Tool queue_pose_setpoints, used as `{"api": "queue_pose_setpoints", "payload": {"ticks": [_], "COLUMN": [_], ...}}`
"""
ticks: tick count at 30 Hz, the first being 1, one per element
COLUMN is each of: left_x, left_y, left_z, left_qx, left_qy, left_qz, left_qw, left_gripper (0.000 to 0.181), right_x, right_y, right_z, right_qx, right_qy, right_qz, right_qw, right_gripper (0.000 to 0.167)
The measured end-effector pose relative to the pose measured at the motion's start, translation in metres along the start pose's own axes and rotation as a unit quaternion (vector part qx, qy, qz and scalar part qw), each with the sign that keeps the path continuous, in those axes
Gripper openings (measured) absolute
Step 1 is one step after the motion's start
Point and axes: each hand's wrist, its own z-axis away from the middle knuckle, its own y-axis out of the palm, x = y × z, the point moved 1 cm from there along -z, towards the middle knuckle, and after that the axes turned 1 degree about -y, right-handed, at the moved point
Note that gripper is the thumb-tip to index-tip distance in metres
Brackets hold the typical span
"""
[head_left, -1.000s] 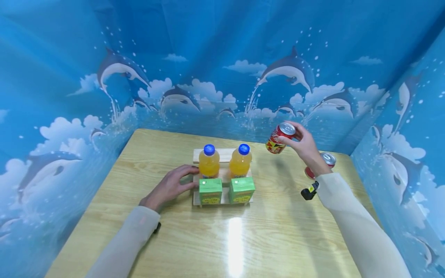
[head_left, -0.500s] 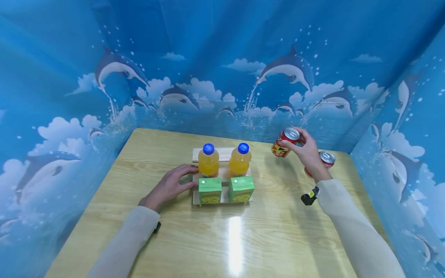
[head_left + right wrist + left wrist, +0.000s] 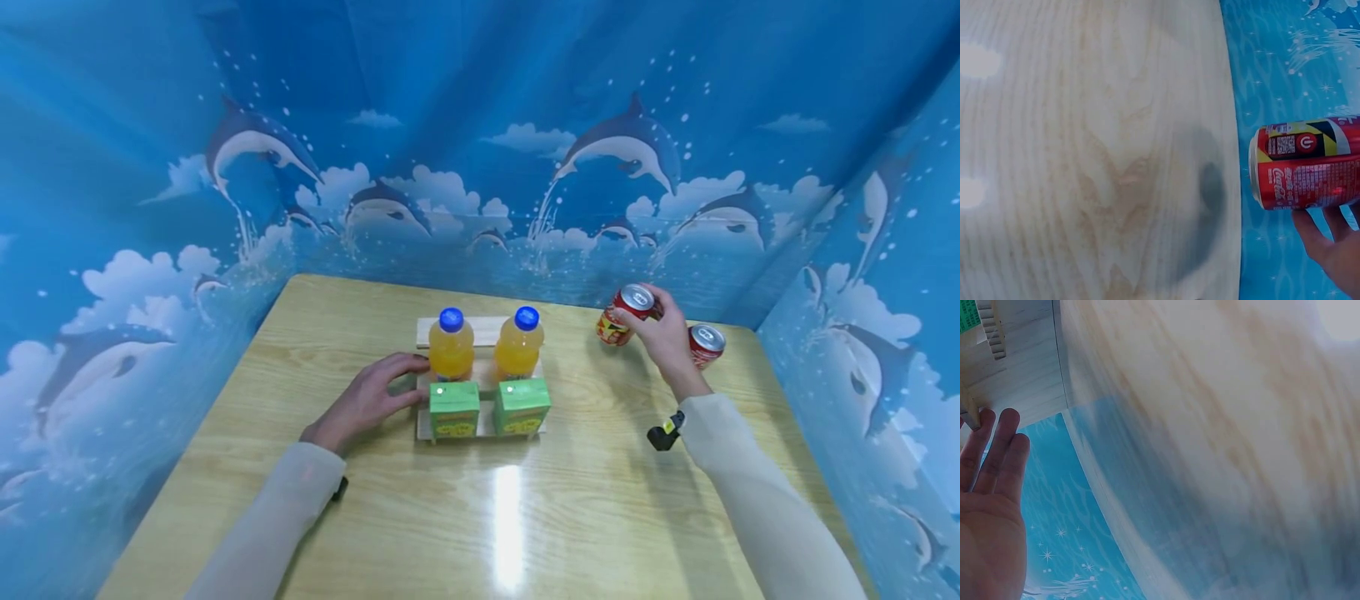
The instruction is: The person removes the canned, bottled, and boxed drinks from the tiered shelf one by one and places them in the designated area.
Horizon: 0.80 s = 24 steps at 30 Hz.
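Note:
In the head view my right hand (image 3: 663, 333) grips a red soda can (image 3: 626, 314) by its side, at the far right of the table. The can leans slightly; in the right wrist view a shadow lies apart from the can (image 3: 1307, 164), so it hangs above the tabletop. Another red can (image 3: 706, 343) stands just right of that hand, partly hidden by it. My left hand (image 3: 367, 402) touches the left side of a small wooden rack (image 3: 483, 332), its fingers (image 3: 1007, 440) fairly straight. Two orange drink bottles (image 3: 451, 348) with blue caps and two green cartons (image 3: 453, 410) stand on the rack.
The wood-grain table (image 3: 600, 500) carries everything. Close behind its far edge hangs a blue dolphin-print curtain (image 3: 480, 150), which also runs along both sides.
My right hand has moved the can to the right and lower, toward the other can, and the can is more upright. The left hand stays at the rack.

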Motion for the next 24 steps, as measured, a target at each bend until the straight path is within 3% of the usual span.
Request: {"api": "queue_pose_setpoints", "payload": {"ticks": [24], "left_x": [0.0], "left_y": [0.0], "left_z": [0.0], "left_qx": [0.004], "left_qy": [0.003], "left_qz": [0.004], "left_qw": [1.0], "left_gripper": [0.052], "right_x": [-0.018], "right_y": [0.005], "right_z": [-0.002], "right_qx": [-0.049], "right_qy": [0.032], "right_qz": [0.027], "right_qw": [0.9979], "right_gripper": [0.089]}}
